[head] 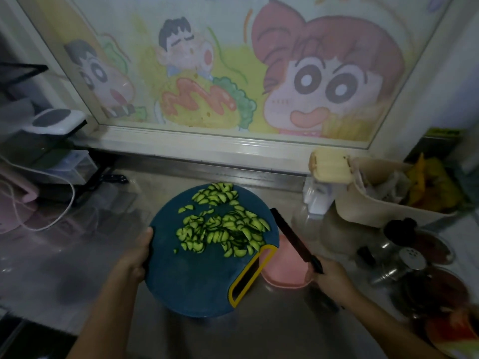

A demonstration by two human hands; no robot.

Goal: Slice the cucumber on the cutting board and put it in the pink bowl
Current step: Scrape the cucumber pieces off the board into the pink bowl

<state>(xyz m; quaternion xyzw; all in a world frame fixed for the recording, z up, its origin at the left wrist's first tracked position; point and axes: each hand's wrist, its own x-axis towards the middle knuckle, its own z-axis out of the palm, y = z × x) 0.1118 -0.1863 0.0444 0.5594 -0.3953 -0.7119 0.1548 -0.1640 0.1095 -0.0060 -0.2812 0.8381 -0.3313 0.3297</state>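
Teal cutting board [197, 278] held over a steel counter [259, 335], its sliced cucumber [223, 229] heaped toward the pink bowl [287, 270].

The left hand [134, 257] clamps the board's left rim, thumb on top and fingers out of sight beneath. The right hand [329, 277] is wrapped round the handle of a black knife [290, 234], blade angled over the bowl. The slices look thin, wet and light (apt to slide or scatter), so sweeping them with the blade seems safer than pinching. They lie mid-board, well apart from the left grip, nearest the yellow-edged slot [248, 275] beside the bowl, which is half hidden by the board's right edge.
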